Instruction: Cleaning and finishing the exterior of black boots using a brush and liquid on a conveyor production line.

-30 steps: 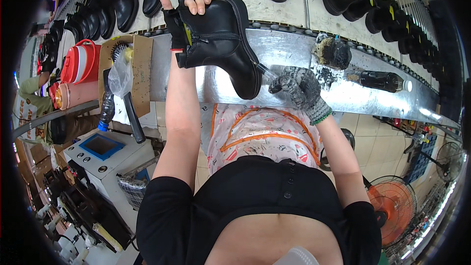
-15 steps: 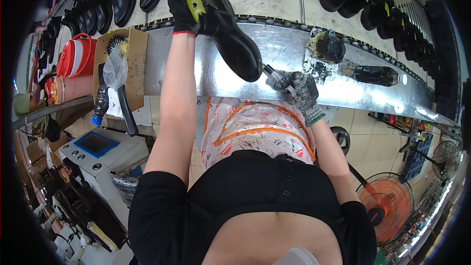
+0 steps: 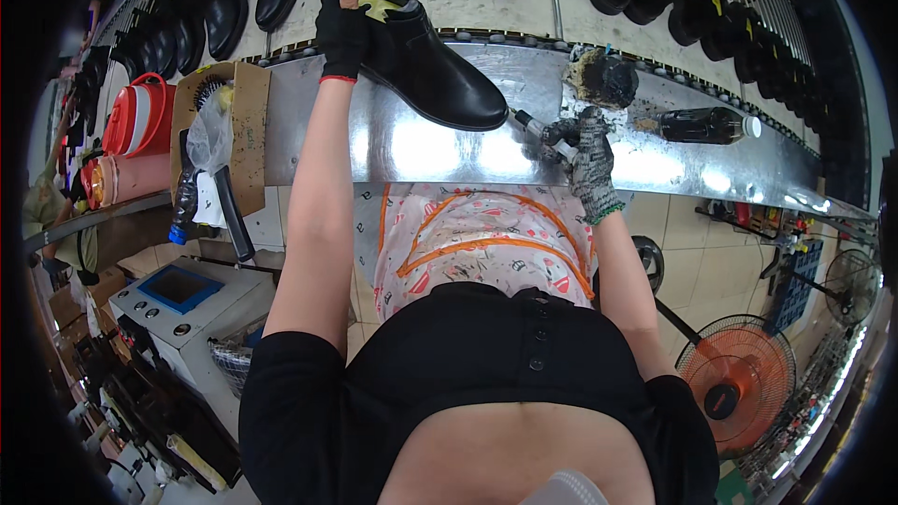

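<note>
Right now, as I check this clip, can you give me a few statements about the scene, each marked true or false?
1. The left hand holds a black boot. True.
2. The boot's toe points away from the right hand. False: it points toward that hand.
3. The right hand, in a grey glove, grips a slim tool. True.
4. The bottle has a red cap. False: its cap is white.
5. The orange fan is on the person's left. False: it is on the right.
6. The cardboard box is to the left of the boot. True.
</note>
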Motion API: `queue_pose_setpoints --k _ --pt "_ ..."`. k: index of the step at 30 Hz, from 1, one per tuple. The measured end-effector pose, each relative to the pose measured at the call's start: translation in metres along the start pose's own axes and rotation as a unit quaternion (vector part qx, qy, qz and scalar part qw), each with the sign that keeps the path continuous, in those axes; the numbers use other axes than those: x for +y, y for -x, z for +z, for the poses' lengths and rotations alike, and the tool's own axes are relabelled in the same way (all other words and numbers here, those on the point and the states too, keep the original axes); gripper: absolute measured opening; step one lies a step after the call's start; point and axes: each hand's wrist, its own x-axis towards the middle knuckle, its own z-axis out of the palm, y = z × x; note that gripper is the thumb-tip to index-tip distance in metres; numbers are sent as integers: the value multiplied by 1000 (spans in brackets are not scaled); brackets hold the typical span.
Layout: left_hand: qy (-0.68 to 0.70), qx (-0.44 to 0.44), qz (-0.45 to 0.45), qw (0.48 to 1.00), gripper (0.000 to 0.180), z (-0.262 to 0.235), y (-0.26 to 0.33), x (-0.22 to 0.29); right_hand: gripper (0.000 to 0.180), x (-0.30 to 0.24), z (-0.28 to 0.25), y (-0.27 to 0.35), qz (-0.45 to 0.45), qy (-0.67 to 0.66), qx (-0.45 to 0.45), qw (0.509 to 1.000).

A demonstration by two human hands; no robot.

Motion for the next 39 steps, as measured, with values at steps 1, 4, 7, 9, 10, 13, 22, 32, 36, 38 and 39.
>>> queue_pose_setpoints --k 1,4,7,9,10,13,22,32,36,38,39 --pt "-55 15 21 998 52 -4 1 10 64 -7 7 5 -13 47 9 999" --pt "-110 6 40 993 57 -19 7 26 52 -13 9 11 -21 16 16 1000" --pt "-191 9 2 982 71 -35 21 34 28 -13 5 3 -43 109 27 993" --pt "-199 27 5 980 73 -42 33 42 18 -13 4 3 -78 162 28 983" --pt "-210 47 8 977 76 -49 41 50 8 -14 5 3 -112 214 24 970" --pt "-224 25 -65 972 83 -61 64 76 7 -7 -6 -6 -185 319 29 929" --pt "-172 0 -37 984 68 -84 125 124 11 -16 4 3 -240 365 23 899" --pt "108 -185 -271 938 81 -83 170 177 40 -26 14 18 -227 398 -23 888" --pt "189 -233 -370 879 83 -76 182 180 52 -27 20 36 -291 400 -11 869" --pt "201 -251 -397 860 81 -72 185 180 52 -23 14 39 -285 515 2 809" --pt "218 -255 -417 845 79 -71 190 178 51 -21 12 41 -276 481 -13 832"
